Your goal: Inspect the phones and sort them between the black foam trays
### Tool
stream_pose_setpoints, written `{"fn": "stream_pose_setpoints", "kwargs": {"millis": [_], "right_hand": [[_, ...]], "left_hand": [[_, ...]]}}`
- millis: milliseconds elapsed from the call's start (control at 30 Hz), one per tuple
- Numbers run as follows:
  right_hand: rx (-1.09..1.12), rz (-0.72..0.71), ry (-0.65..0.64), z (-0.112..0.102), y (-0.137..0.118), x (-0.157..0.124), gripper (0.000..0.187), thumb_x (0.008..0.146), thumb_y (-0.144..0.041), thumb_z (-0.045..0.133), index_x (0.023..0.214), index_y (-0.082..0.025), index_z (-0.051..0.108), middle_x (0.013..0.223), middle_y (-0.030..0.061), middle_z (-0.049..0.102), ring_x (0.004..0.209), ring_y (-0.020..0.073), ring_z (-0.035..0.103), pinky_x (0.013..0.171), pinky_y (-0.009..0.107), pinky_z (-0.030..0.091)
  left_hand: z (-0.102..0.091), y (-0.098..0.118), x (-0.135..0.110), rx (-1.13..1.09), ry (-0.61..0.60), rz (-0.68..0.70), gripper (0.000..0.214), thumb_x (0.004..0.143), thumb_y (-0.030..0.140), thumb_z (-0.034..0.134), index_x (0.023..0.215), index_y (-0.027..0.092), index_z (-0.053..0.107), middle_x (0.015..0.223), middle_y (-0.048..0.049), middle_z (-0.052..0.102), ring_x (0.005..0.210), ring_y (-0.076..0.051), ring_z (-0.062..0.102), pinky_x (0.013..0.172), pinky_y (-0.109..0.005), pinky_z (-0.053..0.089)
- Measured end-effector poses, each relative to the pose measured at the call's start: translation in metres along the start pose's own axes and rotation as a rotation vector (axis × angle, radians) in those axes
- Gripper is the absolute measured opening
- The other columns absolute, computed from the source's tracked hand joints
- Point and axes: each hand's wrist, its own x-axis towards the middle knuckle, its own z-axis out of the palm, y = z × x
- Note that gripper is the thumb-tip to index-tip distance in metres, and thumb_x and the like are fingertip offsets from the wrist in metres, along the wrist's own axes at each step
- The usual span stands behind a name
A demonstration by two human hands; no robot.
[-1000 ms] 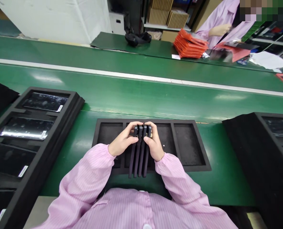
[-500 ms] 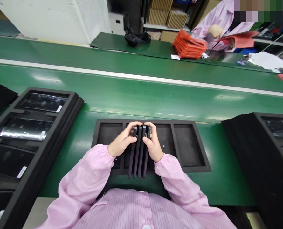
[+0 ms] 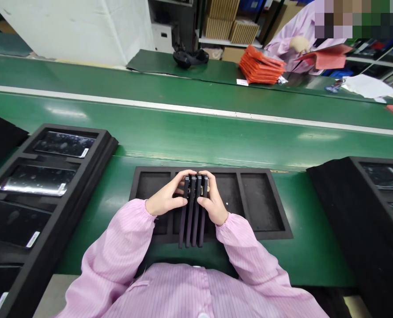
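Both my hands grip a bundle of several thin dark phones, held on edge side by side. My left hand wraps the left side of the bundle, and my right hand wraps the right side. The bundle hovers over a black foam tray with several empty compartments, lying on the green bench in front of me.
A black tray holding dark screens sits at my left, and another black tray stack at my right. A green conveyor belt runs across. Beyond it lie orange sleeves, and another person in pink holds an orange sleeve.
My hands and the bundle have hardly shifted. The person across the belt has moved the orange sleeve they hold.
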Motion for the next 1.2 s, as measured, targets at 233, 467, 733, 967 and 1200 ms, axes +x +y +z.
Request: {"fn": "stream_pose_setpoints", "kwargs": {"millis": [233, 467, 733, 967, 1200], "right_hand": [[0.022, 0.025, -0.024, -0.001, -0.001, 0.0, 0.064, 0.071, -0.037, 0.057, 0.129, -0.027, 0.033, 0.119, 0.0055, 0.05, 0.1, 0.0239, 0.054, 0.088, 0.04, 0.046], [0.081, 0.023, -0.014, -0.001, 0.001, -0.001, 0.065, 0.067, -0.029, 0.052, 0.13, -0.027, 0.037, 0.123, 0.004, 0.053, 0.102, 0.0235, 0.054, 0.088, 0.039, 0.044], [0.063, 0.02, -0.012, -0.002, 0.0, -0.001, 0.062, 0.068, -0.032, 0.056, 0.128, -0.027, 0.04, 0.124, 0.0052, 0.052, 0.101, 0.0238, 0.055, 0.086, 0.039, 0.047], [-0.025, -0.062, -0.031, -0.002, 0.002, -0.004, 0.063, 0.079, -0.047, 0.066, 0.131, -0.029, 0.036, 0.122, 0.0066, 0.048, 0.102, 0.0231, 0.055, 0.082, 0.037, 0.051], [-0.087, -0.13, -0.018, 0.001, 0.0, -0.006, 0.064, 0.081, -0.057, 0.064, 0.13, -0.029, 0.035, 0.123, 0.0088, 0.048, 0.102, 0.0233, 0.058, 0.079, 0.037, 0.054]], "left_hand": [[0.001, 0.0, 0.0, -0.025, 0.01, 0.004, 0.067, 0.07, 0.026, 0.061, 0.132, 0.025, 0.035, 0.132, -0.0085, 0.049, 0.12, -0.031, 0.05, 0.096, -0.045, 0.042], [0.0, -0.002, -0.002, -0.032, 0.015, 0.0, 0.068, 0.069, 0.028, 0.06, 0.132, 0.025, 0.036, 0.131, -0.0088, 0.048, 0.121, -0.033, 0.048, 0.097, -0.047, 0.041], [0.006, -0.001, -0.002, 0.045, 0.081, 0.043, 0.06, 0.077, 0.034, 0.068, 0.129, 0.025, 0.038, 0.13, -0.0084, 0.049, 0.115, -0.028, 0.053, 0.096, -0.043, 0.044], [0.011, 0.0, -0.003, 0.104, 0.118, 0.088, 0.059, 0.078, 0.037, 0.071, 0.127, 0.026, 0.041, 0.131, -0.0084, 0.05, 0.117, -0.028, 0.054, 0.095, -0.041, 0.046], [0.013, 0.0, -0.004, 0.118, 0.136, 0.14, 0.061, 0.079, 0.048, 0.071, 0.127, 0.025, 0.042, 0.133, -0.01, 0.049, 0.12, -0.029, 0.052, 0.096, -0.041, 0.048]]}}
